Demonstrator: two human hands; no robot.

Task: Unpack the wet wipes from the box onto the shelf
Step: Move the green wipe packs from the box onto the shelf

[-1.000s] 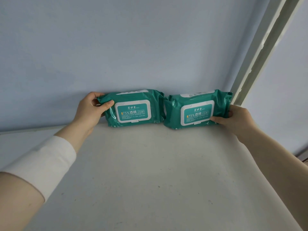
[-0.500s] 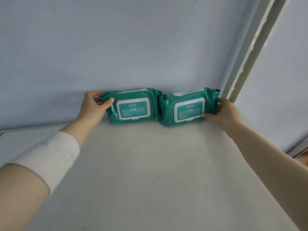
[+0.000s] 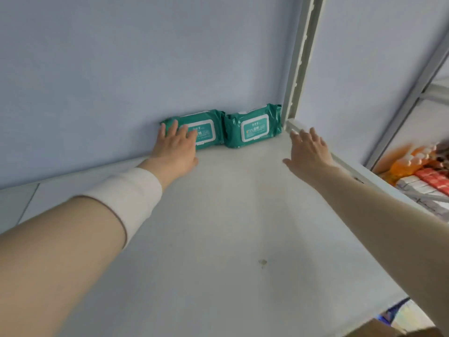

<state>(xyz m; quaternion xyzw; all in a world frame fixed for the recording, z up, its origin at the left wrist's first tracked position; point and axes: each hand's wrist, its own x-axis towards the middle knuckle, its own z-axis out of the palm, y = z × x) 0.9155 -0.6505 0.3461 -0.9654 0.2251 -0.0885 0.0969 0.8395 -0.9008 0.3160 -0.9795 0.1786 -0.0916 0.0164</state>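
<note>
Where the white flat shelf board (image 3: 218, 239) meets the pale blue back wall (image 3: 121, 69), two teal soft-plastic packs of wet wipes with white flip lids stand on their long edges, lids facing outward and backs against the wall. The left pack (image 3: 209, 127) and the right pack (image 3: 254, 130) are side by side with their crimped ends touching or nearly so. The right pack's far end sits in the back right corner, just beside the pale grey-green metal upright post (image 3: 301, 57). The left hand (image 3: 175, 147) holds nothing. Its fingers (image 3: 184, 132) are straight and spread, laid flat against the front of the left pack and covering the left part of its lid, while the heel of the hand lies low by the board. A white sleeve cuff (image 3: 131, 190) wraps the left forearm. The right hand (image 3: 309, 148) is wide as well, palm down with fingers fanned and gripping nothing. It is apart from the right pack and near the raised rail along the shelf's right edge; whether it touches the board cannot be told. A small brownish spot (image 3: 263, 262) marks the board nearer the camera. Beyond the right rail, lower down, blurred orange bottles and red-and-white boxes (image 3: 418, 166) lie on another shelf.
</note>
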